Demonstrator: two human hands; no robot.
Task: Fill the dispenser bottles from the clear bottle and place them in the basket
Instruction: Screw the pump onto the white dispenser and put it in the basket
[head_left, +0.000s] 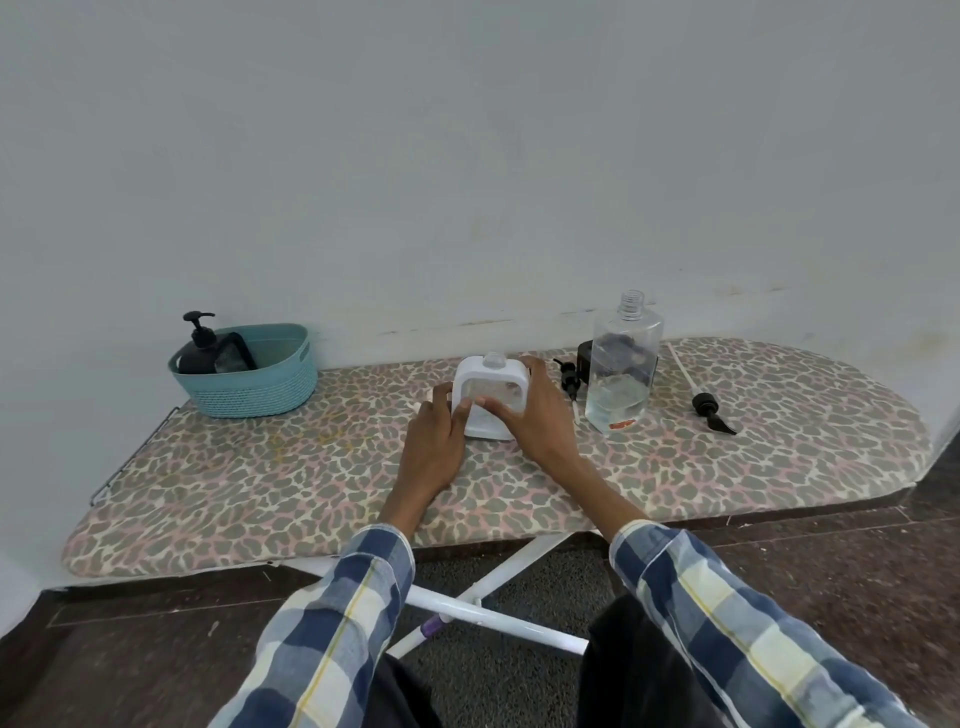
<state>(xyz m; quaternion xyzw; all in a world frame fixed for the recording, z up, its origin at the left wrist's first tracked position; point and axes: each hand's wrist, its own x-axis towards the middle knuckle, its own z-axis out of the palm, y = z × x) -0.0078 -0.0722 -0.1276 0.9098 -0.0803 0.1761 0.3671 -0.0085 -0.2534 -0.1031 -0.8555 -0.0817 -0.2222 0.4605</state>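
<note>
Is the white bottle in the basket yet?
No, the white bottle stands on the ironing board, held between the left hand and right hand, apart from the basket.

Both arms reach forward in plaid sleeves, wrists bare. The left hand (435, 439) curls its fingers around the left side of the white bottle (491, 402). The right hand (540, 410) wraps its right side, thumb across the front, seemingly gripping.
</note>
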